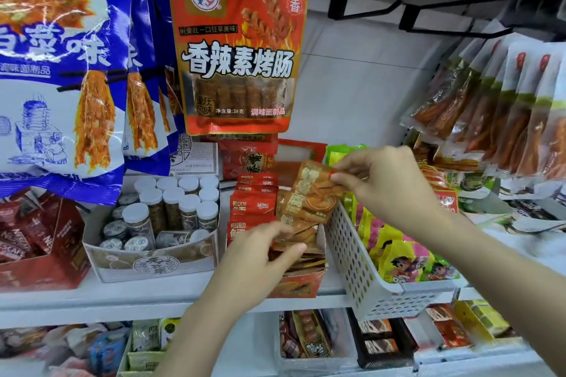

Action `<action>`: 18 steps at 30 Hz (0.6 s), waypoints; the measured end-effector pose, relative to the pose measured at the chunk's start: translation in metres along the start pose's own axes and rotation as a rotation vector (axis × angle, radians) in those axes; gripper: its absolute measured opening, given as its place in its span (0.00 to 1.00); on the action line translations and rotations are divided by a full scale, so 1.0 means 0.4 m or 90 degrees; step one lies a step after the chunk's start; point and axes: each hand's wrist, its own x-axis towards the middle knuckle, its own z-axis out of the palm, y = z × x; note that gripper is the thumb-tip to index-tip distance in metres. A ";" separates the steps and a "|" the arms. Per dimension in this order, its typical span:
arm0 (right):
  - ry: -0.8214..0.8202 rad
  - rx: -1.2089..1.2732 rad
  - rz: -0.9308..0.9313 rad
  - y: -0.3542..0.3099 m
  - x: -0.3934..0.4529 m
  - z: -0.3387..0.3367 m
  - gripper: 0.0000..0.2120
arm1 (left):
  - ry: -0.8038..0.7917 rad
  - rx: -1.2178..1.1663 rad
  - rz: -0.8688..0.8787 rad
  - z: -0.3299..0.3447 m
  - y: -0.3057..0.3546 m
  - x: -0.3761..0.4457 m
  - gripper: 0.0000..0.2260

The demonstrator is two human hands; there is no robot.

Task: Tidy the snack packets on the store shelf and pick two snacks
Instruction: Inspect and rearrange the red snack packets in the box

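Nearest, the left hand [260, 257] reaches over the front lip of the orange display box [301, 283], its curled fingers gripping the brown snack packets [301, 257] stacked flat inside. That box stands at the front edge of the white shelf [147, 294], squeezed between a cardboard tray of white-capped jars [171, 211] on its left and a white perforated basket [361, 272] on its right, the basket's side wall touching the box. Just above, the right hand [382, 184] pinches the top edge of one orange-brown packet [312, 193] between thumb and forefinger, holding it upright and slightly tilted above the back of the box, against the basket's rim. Red packets [254, 205] stand in a row just left of it (packed tight, no gap showing between them). The basket holds yellow-green and pink cartoon packets [404, 254] and juts forward past the shelf edge. A red box of coffee sachets [36, 242] sits at the far left. Further up, a large orange-red bag [239, 52] hangs from a black peg directly above the box, with blue bags [61, 64] hanging low at left and clear-wrapped orange strips [496, 107] slanting in from the right. Between the orange-red bag and those strips the white back panel [361, 82] is bare, with open space in front of it above the right hand.
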 end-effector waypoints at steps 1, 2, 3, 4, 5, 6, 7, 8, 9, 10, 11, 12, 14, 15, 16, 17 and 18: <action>-0.001 -0.007 -0.016 -0.003 -0.011 0.015 0.05 | -0.014 0.027 0.010 0.002 0.002 -0.003 0.14; -0.003 -0.008 -0.030 -0.004 -0.022 0.030 0.05 | -0.023 0.039 0.014 0.003 0.004 -0.004 0.15; -0.012 -0.007 -0.039 -0.005 -0.032 0.044 0.04 | -0.029 0.041 0.015 0.002 0.005 -0.005 0.15; -0.028 -0.011 -0.045 -0.006 -0.040 0.058 0.05 | -0.036 0.042 0.012 0.000 0.006 -0.004 0.16; -0.047 -0.017 -0.054 -0.008 -0.048 0.072 0.05 | -0.043 0.041 0.007 -0.002 0.005 -0.004 0.16; -0.070 -0.024 -0.065 -0.008 -0.055 0.084 0.06 | -0.049 0.039 0.003 -0.004 0.005 -0.004 0.16; -0.101 -0.033 -0.074 -0.008 -0.061 0.096 0.07 | -0.052 0.034 0.000 -0.005 0.005 -0.005 0.15; -0.145 -0.048 -0.076 -0.010 -0.065 0.106 0.07 | -0.052 0.027 -0.004 -0.008 0.004 -0.006 0.14; -0.194 -0.068 -0.073 -0.014 -0.070 0.113 0.08 | -0.052 0.022 -0.007 -0.010 0.003 -0.007 0.13; -0.235 -0.086 -0.068 -0.019 -0.072 0.118 0.08 | -0.050 0.020 -0.009 -0.015 0.003 -0.009 0.12; -0.264 -0.099 -0.065 -0.024 -0.073 0.121 0.07 | -0.045 0.021 -0.011 -0.021 0.001 -0.009 0.11; -0.287 -0.109 -0.066 -0.029 -0.072 0.124 0.07 | -0.036 0.022 -0.014 -0.028 -0.001 -0.010 0.10; -0.324 -0.130 -0.076 -0.035 -0.066 0.130 0.06 | 0.000 0.007 -0.014 -0.038 -0.005 -0.008 0.07; -0.336 -0.137 -0.076 -0.037 -0.062 0.133 0.07 | 0.023 -0.011 -0.005 -0.041 -0.006 -0.007 0.06; -0.349 -0.135 -0.071 -0.038 -0.060 0.136 0.08 | 0.050 -0.027 0.008 -0.042 -0.005 -0.006 0.05; -0.366 -0.125 -0.066 -0.039 -0.059 0.137 0.10 | 0.075 -0.038 0.021 -0.042 -0.003 -0.005 0.05; -0.387 -0.114 -0.069 -0.040 -0.060 0.138 0.11 | 0.095 -0.044 0.033 -0.042 0.000 -0.005 0.04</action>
